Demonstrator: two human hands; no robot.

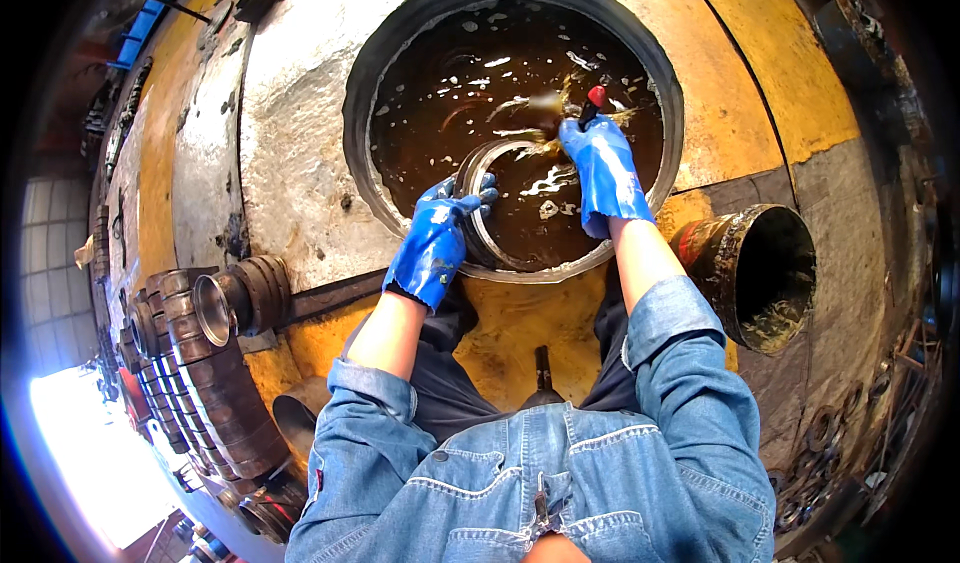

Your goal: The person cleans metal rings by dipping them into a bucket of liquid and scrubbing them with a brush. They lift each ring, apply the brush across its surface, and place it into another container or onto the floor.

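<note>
A wide metal ring (470,191) stands partly sunk in brown, murky liquid inside a large round black tub (365,113). My left hand (432,238), in a blue rubber glove, grips the ring's left side, with the fingers closed over its rim. My right hand (605,168), gloved the same way, is closed round a dark-handled tool with a red end (596,95), just above the liquid at the ring's far right. Splashes and a blur beside that hand hide the tool's working end. The ring's lower part is also hidden by the liquid.
An open dark metal cylinder (700,243) lies at the right of the tub. Several stacked metal rings (265,293) and a long row of ribbed parts (215,383) stand at the left. Worn metal plates (300,163) cover the floor. Loose metal pieces (820,443) lie at the lower right.
</note>
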